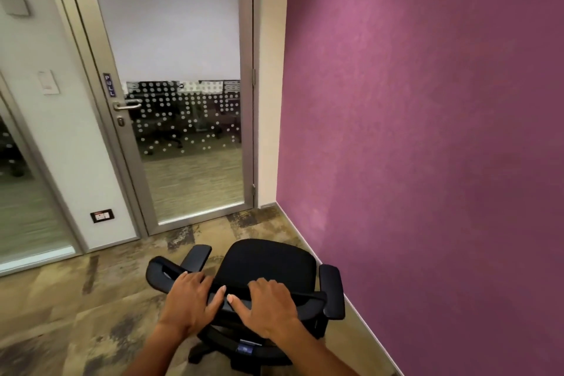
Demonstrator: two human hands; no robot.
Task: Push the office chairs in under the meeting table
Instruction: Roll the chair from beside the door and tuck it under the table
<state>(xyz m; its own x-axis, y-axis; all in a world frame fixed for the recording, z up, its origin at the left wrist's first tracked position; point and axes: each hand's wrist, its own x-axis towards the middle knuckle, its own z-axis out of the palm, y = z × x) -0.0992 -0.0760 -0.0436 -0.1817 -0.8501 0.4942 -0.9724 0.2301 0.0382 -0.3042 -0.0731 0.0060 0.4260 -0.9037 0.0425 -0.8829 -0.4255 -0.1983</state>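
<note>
A black office chair (268,259) with two armrests stands on the carpet right below me, close to the purple wall. Its seat faces the glass door. My left hand (190,299) and my right hand (268,302) both lie on the top edge of the chair's backrest (158,272), fingers curled over it, thumbs nearly touching. The chair's base and castors are partly hidden under the seat and my forearms. No meeting table is in view.
A purple wall (427,131) runs along the right, very near the chair's right armrest (332,290). Ahead is a shut glass door (183,101) with a handle and a PULL sign. A glass panel (24,192) is at the left. Patterned carpet (76,299) spreads to the left.
</note>
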